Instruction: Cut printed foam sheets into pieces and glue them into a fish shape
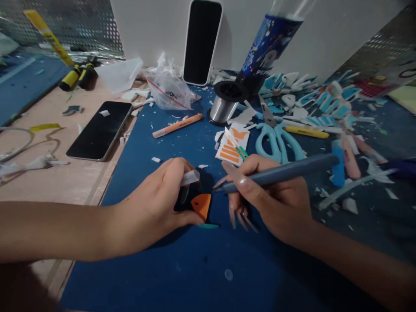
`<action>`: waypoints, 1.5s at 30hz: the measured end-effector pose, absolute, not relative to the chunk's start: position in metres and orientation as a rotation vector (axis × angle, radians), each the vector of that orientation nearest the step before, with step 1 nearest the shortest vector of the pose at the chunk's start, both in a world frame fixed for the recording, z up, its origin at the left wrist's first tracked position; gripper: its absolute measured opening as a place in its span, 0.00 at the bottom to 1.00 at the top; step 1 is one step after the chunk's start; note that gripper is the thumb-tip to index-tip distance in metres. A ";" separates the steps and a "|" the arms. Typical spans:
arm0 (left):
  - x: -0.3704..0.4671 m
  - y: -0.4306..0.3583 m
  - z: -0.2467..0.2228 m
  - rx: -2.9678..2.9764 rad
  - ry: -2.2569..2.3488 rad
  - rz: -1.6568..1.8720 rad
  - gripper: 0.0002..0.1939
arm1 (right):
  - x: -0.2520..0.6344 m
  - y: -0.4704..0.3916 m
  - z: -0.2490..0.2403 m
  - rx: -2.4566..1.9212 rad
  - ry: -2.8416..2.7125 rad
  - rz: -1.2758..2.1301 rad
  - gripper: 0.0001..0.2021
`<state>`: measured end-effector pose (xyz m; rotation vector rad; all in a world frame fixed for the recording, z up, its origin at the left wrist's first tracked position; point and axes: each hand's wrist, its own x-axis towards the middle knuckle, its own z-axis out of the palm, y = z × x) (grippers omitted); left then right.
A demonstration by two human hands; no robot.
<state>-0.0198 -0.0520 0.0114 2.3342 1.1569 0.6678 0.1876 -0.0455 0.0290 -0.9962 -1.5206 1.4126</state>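
Matte blue sheeting [195, 277], flecked with pale crumbs, covers the work surface beneath a smooth white panel [156, 26]. Near its middle, the left hand [152, 199] holds a small orange piece [202, 205], flat-faced and roughly triangular with a curved edge and a dark dot, between its thumb and curled fingers; the hand hides part of the grip. Facing it, the right hand [276, 199] pinches a slim, dull grey-blue pen [286, 171], its dark tapered tip near the orange piece; whether they touch, I cannot tell. Beyond lie a white card [232, 149] with orange stripes, scissors [276, 143] with rounded light-blue handles, and a black-flanged spool [226, 104] wound with shiny silvery strand. Jagged white and blue scraps [325, 102] heap behind the scissors.
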 end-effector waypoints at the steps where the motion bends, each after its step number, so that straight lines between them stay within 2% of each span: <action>1: -0.020 -0.052 0.011 2.310 1.163 0.658 0.29 | 0.186 -0.046 0.029 -1.001 -1.552 1.420 0.10; 15: -0.022 -0.053 0.009 2.253 1.121 0.655 0.22 | 0.186 -0.045 0.023 -0.890 -1.921 1.128 0.10; 45: -0.023 -0.052 0.010 2.315 1.128 0.643 0.22 | 0.185 -0.043 0.022 -0.874 -1.970 1.116 0.11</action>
